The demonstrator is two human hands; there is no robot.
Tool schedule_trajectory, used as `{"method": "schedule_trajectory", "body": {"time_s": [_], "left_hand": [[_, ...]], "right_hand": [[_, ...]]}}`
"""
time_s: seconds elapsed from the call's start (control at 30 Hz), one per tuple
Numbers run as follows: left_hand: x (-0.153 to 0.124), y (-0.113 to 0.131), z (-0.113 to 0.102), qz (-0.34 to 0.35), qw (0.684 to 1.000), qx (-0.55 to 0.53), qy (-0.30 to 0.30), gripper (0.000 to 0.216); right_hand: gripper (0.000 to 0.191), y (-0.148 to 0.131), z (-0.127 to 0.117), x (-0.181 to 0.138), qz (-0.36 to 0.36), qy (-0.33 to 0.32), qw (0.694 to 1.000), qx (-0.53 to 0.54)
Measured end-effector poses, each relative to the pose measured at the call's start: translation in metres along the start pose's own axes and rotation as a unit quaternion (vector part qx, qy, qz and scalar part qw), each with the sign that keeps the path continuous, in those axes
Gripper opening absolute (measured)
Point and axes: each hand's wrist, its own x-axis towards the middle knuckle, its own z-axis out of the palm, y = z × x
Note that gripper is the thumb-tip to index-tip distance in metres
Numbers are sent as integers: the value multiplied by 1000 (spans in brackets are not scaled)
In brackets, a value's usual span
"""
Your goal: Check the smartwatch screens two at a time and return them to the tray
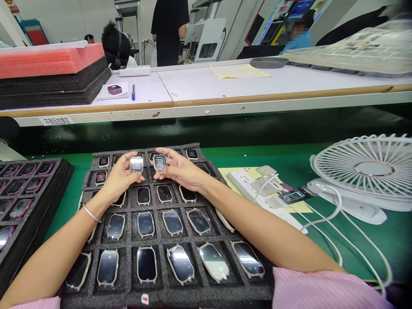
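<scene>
one pale-framed rectangular watch body with a glossy glass screen [137, 164] is pinched between the thumb and fingers of the left hand [121, 177], and a second pale-framed rectangular watch body [160, 162] is grasped the same way by the right hand [180, 169]. both are near twelve o'clock over a dark grey foam tray [180, 296], well apart from the near rim, just beside each other but not touching, their screens facing the wearer and showing lines of text too small to read. the tray's square compartments hold rows of pale-framed watch bodies [146, 224], screens up. a silver bangle [92, 213] circles the left wrist. on the green tabletop [244, 154], a dark foam tray of purple-framed watch bodies [35, 231] lies at nine o'clock from the first tray, a white plastic power strip [244, 182] at two, and a white round fan [360, 167] farther out between two and three. beyond, at eleven, a blue pen [133, 92] lies on a white raised shelf [193, 86].
</scene>
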Motion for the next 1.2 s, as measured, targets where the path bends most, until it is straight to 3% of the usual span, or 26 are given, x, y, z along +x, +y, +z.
{"method": "schedule_trajectory", "body": {"time_s": [0.13, 0.23, 0.3, 0.33, 0.47, 0.53, 0.6, 0.67, 0.77, 0.83, 0.97, 1.0, 1.07, 1.13, 1.2], "left_hand": [[7, -7, -10, 41, 984, 173, -20, 48], [11, -11, -16, 117, 916, 383, -10, 41], [13, -13, -17, 129, 870, 475, -12, 41], [14, -14, -17, 121, 855, 503, -18, 42], [15, -12, -15, 86, 830, 550, -41, 54], [13, -9, -14, 94, 825, 556, -42, 56], [9, -6, -11, 106, 817, 565, -30, 52], [6, -4, -7, 115, 808, 578, -15, 46], [3, -2, -3, 127, 812, 569, 1, 40], [1, 0, 0, 144, 833, 533, 7, 37], [-4, 0, 9, 160, 904, 396, -8, 31], [-6, 0, 13, 145, 929, 340, -19, 33], [-10, 0, 21, 90, 974, 199, -52, 41], [-14, 1, 28, 28, 994, 67, -87, 43], [-17, 3, 32, -15, 994, -5, -111, 39]], "right_hand": [[53, 0, -12, 2, -45, 5, 976, -212], [45, 4, -20, 5, -121, 22, 883, -452], [44, 7, -22, 6, -152, 9, 820, -552], [44, 7, -22, 7, -151, -4, 802, -577], [54, -5, -21, 2, -110, -28, 767, -631], [44, -21, -21, -4, -84, 2, 736, -672], [29, -37, -22, -10, -25, 54, 683, -728], [34, -47, -23, -14, 61, 82, 620, -778], [42, -47, -23, -14, 138, 43, 567, -811], [37, -43, -23, -12, 135, 23, 580, -803], [19, -38, -17, -10, 97, 47, 647, -755], [17, -37, -14, -10, 70, 64, 673, -733], [20, -38, -6, -14, 0, 72, 759, -647], [29, -42, -1, -19, -46, 21, 851, -523], [37, -50, -3, -24, -63, -18, 878, -474]]}}
